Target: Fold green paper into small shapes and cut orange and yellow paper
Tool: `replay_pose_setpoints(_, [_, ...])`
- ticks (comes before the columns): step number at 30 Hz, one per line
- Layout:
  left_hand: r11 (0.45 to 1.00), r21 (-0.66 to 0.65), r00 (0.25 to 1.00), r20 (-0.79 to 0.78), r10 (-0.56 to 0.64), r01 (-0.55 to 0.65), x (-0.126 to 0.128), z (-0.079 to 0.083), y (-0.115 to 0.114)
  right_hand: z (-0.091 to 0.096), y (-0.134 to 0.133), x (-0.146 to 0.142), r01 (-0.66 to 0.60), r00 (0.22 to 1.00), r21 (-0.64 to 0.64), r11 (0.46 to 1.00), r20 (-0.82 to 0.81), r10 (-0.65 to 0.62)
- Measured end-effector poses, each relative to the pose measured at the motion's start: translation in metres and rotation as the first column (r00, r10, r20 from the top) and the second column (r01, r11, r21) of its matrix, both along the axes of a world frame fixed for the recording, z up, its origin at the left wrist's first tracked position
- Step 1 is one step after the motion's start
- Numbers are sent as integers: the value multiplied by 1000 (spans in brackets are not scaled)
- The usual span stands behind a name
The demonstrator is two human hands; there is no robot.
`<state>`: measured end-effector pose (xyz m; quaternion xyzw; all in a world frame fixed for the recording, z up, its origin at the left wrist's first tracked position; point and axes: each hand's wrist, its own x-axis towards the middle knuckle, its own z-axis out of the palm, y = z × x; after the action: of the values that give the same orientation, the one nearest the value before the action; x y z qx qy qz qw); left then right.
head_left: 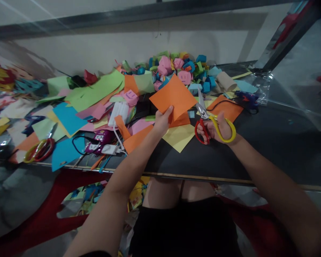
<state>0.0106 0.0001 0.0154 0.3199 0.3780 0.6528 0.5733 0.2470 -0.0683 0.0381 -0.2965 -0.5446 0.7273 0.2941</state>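
Observation:
My left hand pinches a square sheet of orange paper near its lower corner, thumb on top, and holds it up over the table. To its right, my right hand has its fingers through the handles of a pair of scissors, one handle red and one yellow. The scissor blades point up and away, a little apart from the paper's right corner. Below the orange sheet lies a pale yellow sheet on the dark table.
Folded paper shapes in pink, blue and green are heaped at the back. Left of my hands lie a white power strip, a purple device and a second pair of scissors. A cardboard tube lies behind my right hand.

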Motion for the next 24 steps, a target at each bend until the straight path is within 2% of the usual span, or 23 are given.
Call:
replay_pose_setpoints(4, [1000, 12, 1000, -1, -9, 9, 0, -2, 2, -3, 1, -2, -31, 999, -4, 1000, -37, 31])
replay_pose_setpoints(7, [1000, -21, 1000, 7, 19, -19, -7, -1, 7, 5, 1, 0, -21, 999, 18, 1000, -25, 21])
replay_pose_setpoints(9, [994, -65, 996, 17, 87, -85, -15, 0, 13, 17, 0, 7, 66, 997, 39, 997, -40, -65])
replay_pose_setpoints(11, [984, -83, 986, 34, 162, -159, -23, 2, 18, 31, 0, 19, 220, 973, 59, 974, -85, -214])
replay_pose_setpoints(12, [980, -82, 982, 47, 185, -181, -25, 3, 21, 37, 0, 25, 293, 953, 68, 954, -96, -286])
replay_pose_setpoints(14, [980, -84, 980, 70, 187, -181, -27, 4, 23, 45, -1, 34, 349, 936, 79, 934, -80, -343])
replay_pose_setpoints(16, [985, -96, 986, 70, 150, -143, -24, 4, 21, 45, 0, 36, 284, 959, 65, 956, -27, -283])
replay_pose_setpoints(19, [988, -95, 990, 60, 126, -120, -18, 4, 16, 35, -1, 27, 81, 994, 43, 996, 75, -85])
replay_pose_setpoints(21, [990, -86, 990, 76, 120, -113, -16, 4, 13, 27, -2, 17, -35, 993, 39, 999, 114, 31])
replay_pose_setpoints(24, [991, -111, 992, 89, 87, -77, -13, 6, 11, 18, -4, 8, -122, 988, 10, 993, 99, 120])
